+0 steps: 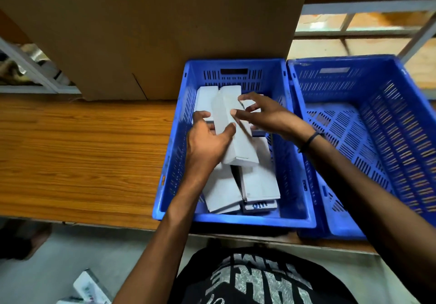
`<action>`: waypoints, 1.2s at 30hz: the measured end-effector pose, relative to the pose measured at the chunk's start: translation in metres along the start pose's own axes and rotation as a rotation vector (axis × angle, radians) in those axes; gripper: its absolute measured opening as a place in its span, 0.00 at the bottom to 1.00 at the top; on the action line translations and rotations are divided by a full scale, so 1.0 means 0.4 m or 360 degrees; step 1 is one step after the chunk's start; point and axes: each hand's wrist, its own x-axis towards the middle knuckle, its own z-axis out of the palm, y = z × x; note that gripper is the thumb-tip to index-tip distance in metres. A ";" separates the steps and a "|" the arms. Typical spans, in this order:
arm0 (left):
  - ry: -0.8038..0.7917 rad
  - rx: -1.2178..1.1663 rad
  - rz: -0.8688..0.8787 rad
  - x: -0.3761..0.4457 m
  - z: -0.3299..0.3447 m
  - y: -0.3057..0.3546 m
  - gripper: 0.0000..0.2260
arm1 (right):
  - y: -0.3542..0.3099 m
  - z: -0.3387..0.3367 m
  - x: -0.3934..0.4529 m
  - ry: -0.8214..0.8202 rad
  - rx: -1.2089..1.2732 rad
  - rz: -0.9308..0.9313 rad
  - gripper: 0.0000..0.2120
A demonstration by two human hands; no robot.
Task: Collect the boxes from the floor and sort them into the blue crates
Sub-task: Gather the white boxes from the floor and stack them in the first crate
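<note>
Down by the person's feet, a white box (88, 287) lies on the floor, well short of the left crate (233, 220) and off to its left. That blue crate sits on the wooden table (82, 150), partly filled with flat white boxes (259, 183) stacked loosely along its length. Both hands are inside it — the left hand (207, 145) grips a long white box (236, 134) from the near side, thumb curled up over its face, fingers wrapped behind. The right hand (262, 115) meets the same box further along, fingertips bent and pressing its top edge. Just right of this crate, touching it, stands a second blue crate (412, 105) — bare slotted floor showing. Behind the left crate rises a big cardboard carton (153, 32).
</note>
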 end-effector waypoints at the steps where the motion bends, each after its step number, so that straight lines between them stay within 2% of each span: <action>1: 0.0048 0.0036 0.0023 0.013 -0.001 0.007 0.23 | -0.010 0.007 0.002 -0.0043 0.0083 0.0019 0.30; 3: 0.0101 0.0112 0.0074 0.034 0.001 0.011 0.24 | -0.025 0.019 0.003 -0.0142 0.0240 0.0039 0.31; 5: 0.0051 0.0201 0.0151 0.046 0.006 0.009 0.21 | -0.034 0.027 0.009 -0.0194 0.0316 0.0004 0.28; 8: -0.0212 0.0095 0.0199 0.059 0.000 0.012 0.23 | -0.037 0.024 0.033 -0.0201 0.0328 -0.0074 0.16; 10: -0.0371 -0.0023 0.0194 0.069 -0.015 0.017 0.25 | -0.028 0.013 0.051 -0.0222 0.0456 -0.0044 0.14; 12: -0.0447 -0.0063 0.0149 0.081 -0.028 0.017 0.29 | -0.022 -0.001 0.064 -0.0201 0.0639 0.0032 0.14; 15: -0.0497 -0.0016 0.0025 0.100 -0.039 0.015 0.43 | -0.017 -0.014 0.082 -0.0118 0.0894 0.0131 0.13; 17: -0.0649 0.0040 -0.0004 0.111 -0.043 0.017 0.50 | -0.014 -0.019 0.095 -0.0043 0.1015 0.0153 0.13; 19: -0.0756 -0.0010 -0.0006 0.122 -0.037 0.019 0.51 | -0.012 -0.025 0.107 0.0039 0.1095 0.0163 0.15; 20: -0.0731 -0.0042 0.0014 0.129 -0.030 0.016 0.49 | -0.013 -0.027 0.112 0.0071 0.1082 0.0150 0.17; 23: -0.0552 -0.0020 0.0118 0.150 -0.004 0.007 0.42 | 0.000 -0.034 0.121 0.0213 0.0873 0.0140 0.23; 27: -0.0461 0.0066 0.0247 0.178 0.030 -0.002 0.34 | 0.032 -0.054 0.123 0.0310 0.0291 0.0047 0.31; 32: -0.0508 0.0272 0.0329 0.228 0.078 -0.001 0.32 | 0.028 -0.091 0.121 0.0352 -0.0218 -0.0076 0.24; 34: -0.0496 0.0395 0.0384 0.250 0.098 0.002 0.32 | 0.034 -0.104 0.124 0.0280 -0.0343 -0.0036 0.29; 36: -0.0501 0.0527 0.0411 0.273 0.121 0.001 0.33 | 0.039 -0.111 0.135 0.0152 -0.0489 0.0039 0.40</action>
